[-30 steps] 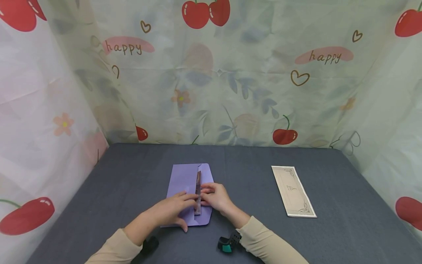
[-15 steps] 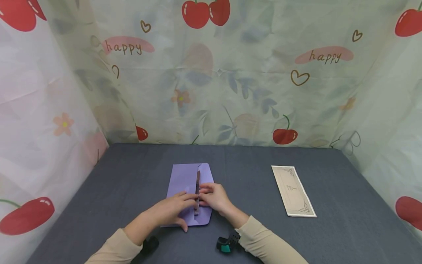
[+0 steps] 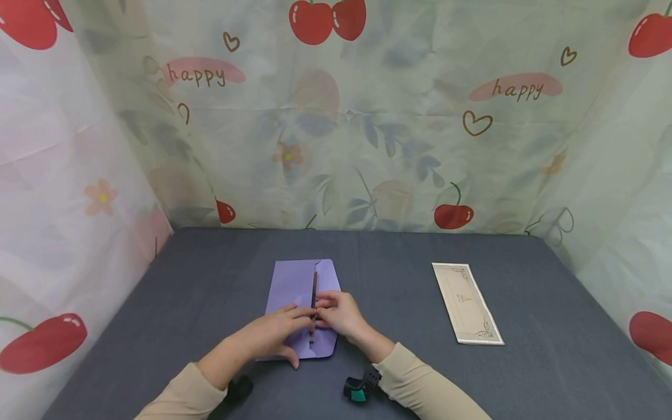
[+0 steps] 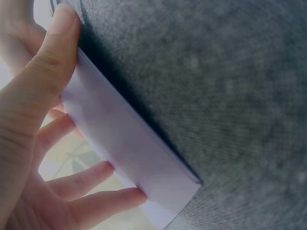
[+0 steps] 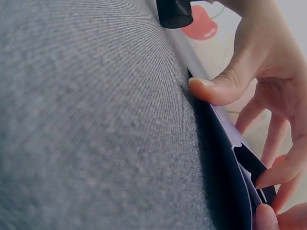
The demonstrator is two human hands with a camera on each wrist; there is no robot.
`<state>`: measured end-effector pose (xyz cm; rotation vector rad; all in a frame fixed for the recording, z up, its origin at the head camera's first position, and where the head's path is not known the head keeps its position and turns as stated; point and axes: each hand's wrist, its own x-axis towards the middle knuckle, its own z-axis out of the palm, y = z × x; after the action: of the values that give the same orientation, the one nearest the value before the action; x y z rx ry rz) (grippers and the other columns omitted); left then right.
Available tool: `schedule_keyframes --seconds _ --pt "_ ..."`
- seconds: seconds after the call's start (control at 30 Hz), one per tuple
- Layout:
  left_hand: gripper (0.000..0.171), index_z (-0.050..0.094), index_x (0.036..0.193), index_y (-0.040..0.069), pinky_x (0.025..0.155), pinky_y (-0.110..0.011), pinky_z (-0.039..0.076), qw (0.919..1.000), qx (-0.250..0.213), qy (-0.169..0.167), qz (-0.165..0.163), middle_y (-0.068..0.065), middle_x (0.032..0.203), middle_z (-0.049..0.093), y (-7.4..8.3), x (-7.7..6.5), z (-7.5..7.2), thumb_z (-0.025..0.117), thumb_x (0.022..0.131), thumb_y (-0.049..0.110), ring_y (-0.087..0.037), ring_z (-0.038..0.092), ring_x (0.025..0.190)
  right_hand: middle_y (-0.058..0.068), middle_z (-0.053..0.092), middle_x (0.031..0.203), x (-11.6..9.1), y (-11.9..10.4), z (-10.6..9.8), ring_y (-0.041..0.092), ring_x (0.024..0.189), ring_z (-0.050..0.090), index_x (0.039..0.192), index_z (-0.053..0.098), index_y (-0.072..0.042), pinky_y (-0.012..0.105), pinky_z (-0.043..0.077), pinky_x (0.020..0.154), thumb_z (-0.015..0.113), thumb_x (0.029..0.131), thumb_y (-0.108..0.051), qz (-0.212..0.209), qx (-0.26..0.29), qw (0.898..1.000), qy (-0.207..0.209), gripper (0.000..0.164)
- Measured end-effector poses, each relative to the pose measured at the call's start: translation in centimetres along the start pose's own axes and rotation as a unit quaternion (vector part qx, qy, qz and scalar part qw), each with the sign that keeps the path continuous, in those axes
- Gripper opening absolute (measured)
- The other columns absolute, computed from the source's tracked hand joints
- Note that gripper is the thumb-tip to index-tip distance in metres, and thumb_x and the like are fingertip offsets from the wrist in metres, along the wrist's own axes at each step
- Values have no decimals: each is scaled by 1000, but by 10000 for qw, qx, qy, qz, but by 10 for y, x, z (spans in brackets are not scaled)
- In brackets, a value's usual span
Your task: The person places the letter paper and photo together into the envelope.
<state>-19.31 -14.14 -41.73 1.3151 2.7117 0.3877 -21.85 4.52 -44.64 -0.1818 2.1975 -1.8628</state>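
A purple envelope (image 3: 291,283) lies on the table, its flap (image 3: 328,344) folded out to the right. A narrow strip of a dark picture card (image 3: 315,283) shows at the envelope's mouth; the rest is hidden inside. My left hand (image 3: 275,332) rests across the envelope, fingers spread on its upper face. In the left wrist view, the left thumb (image 4: 63,21) lies at the envelope's near edge. My right hand (image 3: 343,315) is over the flap, thumb and fingertips at the card's outer edge, appearing to pinch it; the contact is partly hidden.
A cream card (image 3: 467,303) with an ornate border lies at the right of the dark grey table (image 3: 388,262). Black wrist devices (image 3: 362,386) hang beneath both forearms. A printed curtain (image 3: 399,146) rises behind the table and along both sides.
The dark card has slid left, farther into the envelope, so a thinner strip shows. My right hand has shifted slightly left with it, while the left hand has stayed in place.
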Motion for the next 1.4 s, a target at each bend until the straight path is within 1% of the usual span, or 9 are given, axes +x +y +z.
schedule_keyframes --seconds 0.27,0.5,0.7,1.0,1.23,1.4 --pt "54 57 109 13 102 -54 40 10000 -27 47 81 -11 136 51 0 -1 -1 79 65 36 -43 47 124 28 64 105 -2 -2 0 18 83 67 122 52 12 30 59 68 53 86 7 24 -93 10000 -22 37" --pt "55 57 111 14 104 -53 39 10000 -57 -48 -9 -10 137 50 1 -1 0 79 66 36 -42 46 126 28 63 106 -3 -2 -2 19 85 67 123 51 12 31 59 69 53 86 6 31 -71 9999 -100 37" --pt "55 58 110 14 102 -54 41 10000 49 17 83 -12 135 52 0 -1 0 79 65 37 -44 47 123 29 64 108 -4 -2 -4 19 86 67 123 51 12 30 59 69 53 86 5 39 -125 9998 -151 38" --pt "54 57 107 14 101 -54 41 9997 141 94 184 -12 133 53 1 -1 -1 79 63 37 -41 50 122 27 65 104 -5 0 -10 16 82 66 120 52 12 31 59 69 53 88 4 49 -45 9998 -169 33" --pt "53 57 106 13 102 -54 40 9998 45 86 162 -13 134 52 1 -1 -1 79 63 35 -41 49 122 28 65 104 -8 -1 -19 17 80 67 118 54 12 32 59 68 55 88 0 11 -102 9999 -71 32" --pt "53 57 107 14 103 -54 39 10000 -32 -21 41 -12 136 51 1 0 -1 79 64 36 -42 47 124 26 66 101 -10 0 -30 15 77 67 116 56 11 33 59 67 57 88 -1 14 -191 9998 -1 31"
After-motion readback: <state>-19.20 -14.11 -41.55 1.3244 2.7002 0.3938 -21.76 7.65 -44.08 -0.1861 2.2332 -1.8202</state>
